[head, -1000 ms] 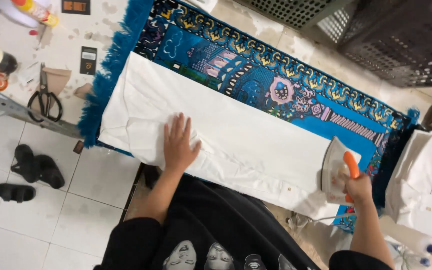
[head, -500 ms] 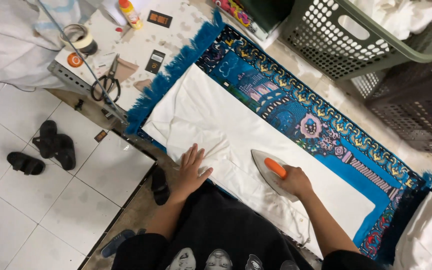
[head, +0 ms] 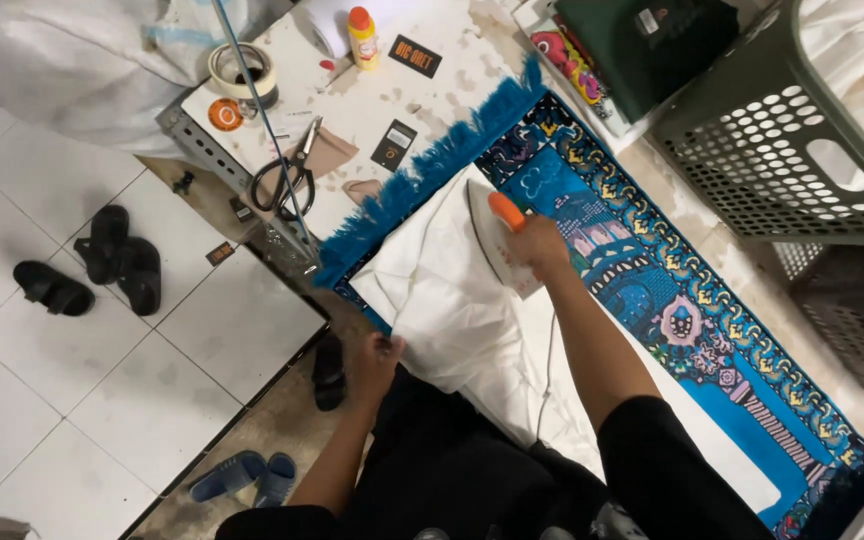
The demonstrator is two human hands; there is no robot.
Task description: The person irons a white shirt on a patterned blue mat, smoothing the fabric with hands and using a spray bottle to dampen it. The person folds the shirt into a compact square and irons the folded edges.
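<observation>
White cloth (head: 452, 310) under iron (head: 497, 245), frame centre, on blue rug (head: 652, 290).
I judge it soft, light; my left hand (head: 374, 362) pinches its near edge, right hand (head: 537, 245) clamps the orange handle.

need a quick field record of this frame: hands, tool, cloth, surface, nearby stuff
right hand: right hand grips the iron's orange handle
tool: iron flat on the white cloth, near its far end
left hand: left hand pinches the cloth's near edge
cloth: white cloth, lying on the rug
surface: blue patterned rug with fringe
nearby: scissors, tape roll, green basket
floor: black sandals
</observation>
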